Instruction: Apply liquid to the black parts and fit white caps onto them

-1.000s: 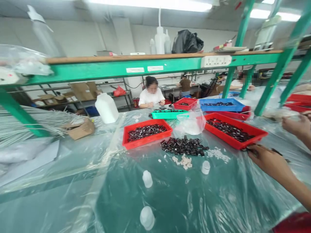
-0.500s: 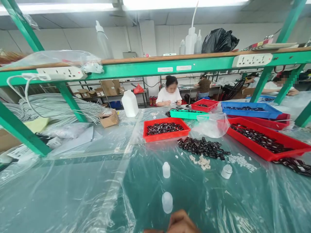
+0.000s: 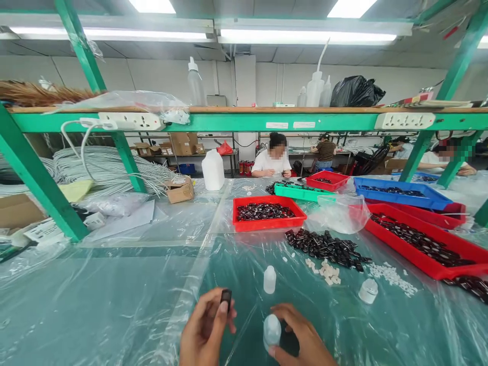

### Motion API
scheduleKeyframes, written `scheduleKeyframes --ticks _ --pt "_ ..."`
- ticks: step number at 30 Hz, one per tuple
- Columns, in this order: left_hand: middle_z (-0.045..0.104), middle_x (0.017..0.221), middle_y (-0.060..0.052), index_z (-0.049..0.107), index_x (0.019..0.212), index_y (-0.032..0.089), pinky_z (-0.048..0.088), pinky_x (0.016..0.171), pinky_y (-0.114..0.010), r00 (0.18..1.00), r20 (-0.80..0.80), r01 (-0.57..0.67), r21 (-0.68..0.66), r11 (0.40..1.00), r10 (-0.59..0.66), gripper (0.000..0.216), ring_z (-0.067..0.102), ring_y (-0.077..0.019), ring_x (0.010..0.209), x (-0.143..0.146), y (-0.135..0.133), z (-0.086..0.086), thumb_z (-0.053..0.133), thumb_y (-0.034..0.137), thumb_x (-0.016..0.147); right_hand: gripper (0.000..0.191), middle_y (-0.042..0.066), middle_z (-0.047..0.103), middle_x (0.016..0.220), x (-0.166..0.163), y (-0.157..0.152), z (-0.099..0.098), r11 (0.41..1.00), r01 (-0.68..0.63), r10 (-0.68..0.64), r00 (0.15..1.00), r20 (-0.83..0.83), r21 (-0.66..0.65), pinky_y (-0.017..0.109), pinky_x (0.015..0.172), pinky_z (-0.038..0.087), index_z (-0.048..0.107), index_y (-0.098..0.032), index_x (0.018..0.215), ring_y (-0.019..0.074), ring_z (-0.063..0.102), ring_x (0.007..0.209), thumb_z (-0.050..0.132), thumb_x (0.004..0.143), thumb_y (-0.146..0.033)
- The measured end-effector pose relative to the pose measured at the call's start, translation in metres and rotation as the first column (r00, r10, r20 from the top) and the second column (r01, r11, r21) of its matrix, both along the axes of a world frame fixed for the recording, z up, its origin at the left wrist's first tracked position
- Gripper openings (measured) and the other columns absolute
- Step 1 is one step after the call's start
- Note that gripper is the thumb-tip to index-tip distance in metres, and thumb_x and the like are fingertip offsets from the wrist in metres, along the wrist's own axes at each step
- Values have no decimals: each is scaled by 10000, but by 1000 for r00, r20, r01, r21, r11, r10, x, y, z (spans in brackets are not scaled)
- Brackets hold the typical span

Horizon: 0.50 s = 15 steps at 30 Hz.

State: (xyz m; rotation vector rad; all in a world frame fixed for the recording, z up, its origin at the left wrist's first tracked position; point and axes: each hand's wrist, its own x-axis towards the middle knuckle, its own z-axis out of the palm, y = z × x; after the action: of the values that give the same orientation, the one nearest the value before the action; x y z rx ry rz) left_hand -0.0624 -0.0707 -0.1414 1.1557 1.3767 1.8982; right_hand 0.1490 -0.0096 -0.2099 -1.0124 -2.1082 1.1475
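Observation:
Low in the middle of the view, my left hand (image 3: 204,333) pinches a small black part (image 3: 226,298) between thumb and fingers, held upright. My right hand (image 3: 301,340) curls round a small translucent white bottle (image 3: 272,330) beside it. Just beyond, another small white bottle (image 3: 269,279) stands on the plastic-covered green table (image 3: 125,300). A pile of black parts (image 3: 326,247) lies farther back, with loose white bits (image 3: 326,270) and a white cap (image 3: 368,291) near it.
Red trays (image 3: 269,212) (image 3: 423,244) of black parts, a blue tray (image 3: 396,190) and a green tray (image 3: 301,191) stand behind. A clear bag (image 3: 337,211), a white jug (image 3: 213,170), a cardboard box (image 3: 180,189), white cables (image 3: 102,170) and green frame posts (image 3: 36,175) surround. Other people sit across.
The view has swung left and down. Both my hands came to the bottom centre; the left now holds a black part and the right has closed on the small bottle.

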Motion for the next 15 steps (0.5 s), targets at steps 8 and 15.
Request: scheduleKeyframes --ticks 8,15 --pt "675 990 -41 616 1009 150 589 645 -289 931 -301 246 90 965 -209 178 681 -150 769 -11 69 13 600 327 1017 401 70 648 1120 17 41 73 972 -231 232 955 -186 28 462 944 541 638 -152 1160 253 642 1035 708 973 -500" --pt "705 972 3 641 1197 286 570 707 -208 809 -522 351 56 935 -272 293 687 -130 797 2 66 -28 581 105 975 435 102 537 1352 38 82 67 996 -69 78 978 -192 55 435 919 554 551 -209 1358 254 603 1105 677 1009 -436"
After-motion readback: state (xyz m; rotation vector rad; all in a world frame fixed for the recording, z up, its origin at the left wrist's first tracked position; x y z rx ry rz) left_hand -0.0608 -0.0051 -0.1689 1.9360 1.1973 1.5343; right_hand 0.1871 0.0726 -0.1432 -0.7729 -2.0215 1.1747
